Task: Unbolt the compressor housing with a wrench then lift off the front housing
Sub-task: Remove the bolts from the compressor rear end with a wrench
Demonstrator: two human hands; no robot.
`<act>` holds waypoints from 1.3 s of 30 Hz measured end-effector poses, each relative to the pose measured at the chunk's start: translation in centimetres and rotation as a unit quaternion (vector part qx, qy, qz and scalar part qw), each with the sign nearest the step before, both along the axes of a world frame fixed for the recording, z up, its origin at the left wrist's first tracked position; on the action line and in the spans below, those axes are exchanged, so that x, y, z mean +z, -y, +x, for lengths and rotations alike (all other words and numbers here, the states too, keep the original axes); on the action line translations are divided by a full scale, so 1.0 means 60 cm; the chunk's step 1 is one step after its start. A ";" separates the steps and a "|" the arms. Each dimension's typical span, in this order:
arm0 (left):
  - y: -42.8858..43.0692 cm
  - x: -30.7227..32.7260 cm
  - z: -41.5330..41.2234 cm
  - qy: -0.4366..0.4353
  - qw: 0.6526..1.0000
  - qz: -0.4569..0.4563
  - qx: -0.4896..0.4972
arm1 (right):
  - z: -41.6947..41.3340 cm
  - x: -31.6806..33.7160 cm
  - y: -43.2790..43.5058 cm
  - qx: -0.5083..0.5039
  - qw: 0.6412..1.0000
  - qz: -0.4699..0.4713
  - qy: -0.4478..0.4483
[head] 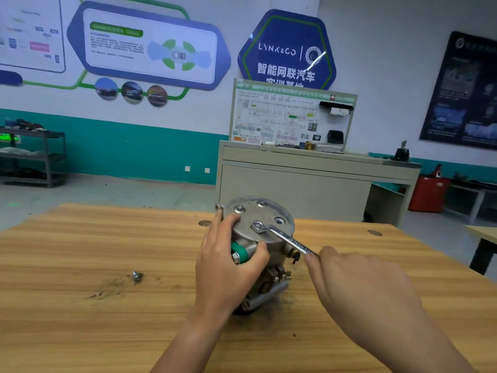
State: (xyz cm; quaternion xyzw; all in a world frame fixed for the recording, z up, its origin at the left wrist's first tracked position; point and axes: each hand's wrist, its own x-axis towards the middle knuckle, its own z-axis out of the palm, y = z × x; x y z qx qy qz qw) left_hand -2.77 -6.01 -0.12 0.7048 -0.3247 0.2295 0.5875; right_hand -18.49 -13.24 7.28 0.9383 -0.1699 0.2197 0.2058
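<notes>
A grey metal compressor (pixel 265 238) stands upright on the wooden table (pixel 107 251), its round housing cover facing up with several bolts on it. My left hand (pixel 228 265) grips the compressor's side, around a green fitting (pixel 239 251). A silver ring wrench (pixel 282 236) sits with its ring end over a bolt (pixel 257 225) near the middle of the cover. My right hand (pixel 357 286) holds the wrench's handle end at the compressor's right. One loose bolt (pixel 137 276) lies on the table to the left.
Dark grime marks the tabletop near the loose bolt. Beyond the table's far edge stand a beige training bench (pixel 309 179) with a wiring board, a metal shelf (pixel 35 157) at the left, a red bin (pixel 429 193) and another table corner (pixel 481 232) at the right.
</notes>
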 end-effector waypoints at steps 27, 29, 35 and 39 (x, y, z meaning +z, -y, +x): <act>-0.046 0.032 0.051 0.007 0.994 0.009 -0.110 | 0.044 -0.013 0.088 0.095 0.978 -0.075 0.170; -0.046 0.031 0.056 -0.010 0.993 0.021 -0.112 | 0.057 -0.016 0.106 0.092 0.978 -0.078 0.171; -0.029 0.024 0.051 -0.017 0.995 0.028 -0.095 | 0.115 -0.009 0.157 -0.018 0.990 0.086 0.106; -0.015 0.032 0.049 -0.077 0.985 -0.029 -0.150 | 0.174 -0.004 0.183 -0.021 0.967 0.231 0.107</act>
